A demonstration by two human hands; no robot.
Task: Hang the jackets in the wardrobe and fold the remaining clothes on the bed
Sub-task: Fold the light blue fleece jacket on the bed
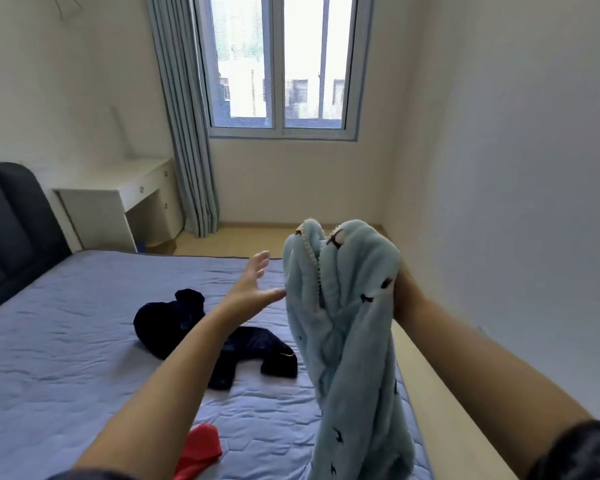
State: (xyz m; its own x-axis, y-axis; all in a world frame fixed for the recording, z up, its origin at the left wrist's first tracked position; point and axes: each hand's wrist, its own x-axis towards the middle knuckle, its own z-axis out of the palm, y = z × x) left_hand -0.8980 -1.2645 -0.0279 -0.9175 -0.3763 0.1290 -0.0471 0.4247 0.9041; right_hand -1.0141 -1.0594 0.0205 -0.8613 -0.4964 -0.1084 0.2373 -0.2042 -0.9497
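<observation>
My right hand (404, 292) grips a fluffy light-blue jacket (347, 341) with small dark prints and a cream zipper. It hangs from that hand above the bed's right edge. My left hand (253, 289) is open with fingers spread, just left of the jacket, the thumb tip almost touching it. A crumpled dark navy garment (174, 320) lies on the blue quilted bed (66, 358) behind my left forearm. A red garment (200, 452) lies near the bed's front edge.
A dark padded headboard (7, 230) stands at the left. A white desk (118, 209) sits in the far left corner beside a grey-blue curtain (187, 133) and a window (278, 64). A wooden floor strip (447, 393) runs between bed and right wall.
</observation>
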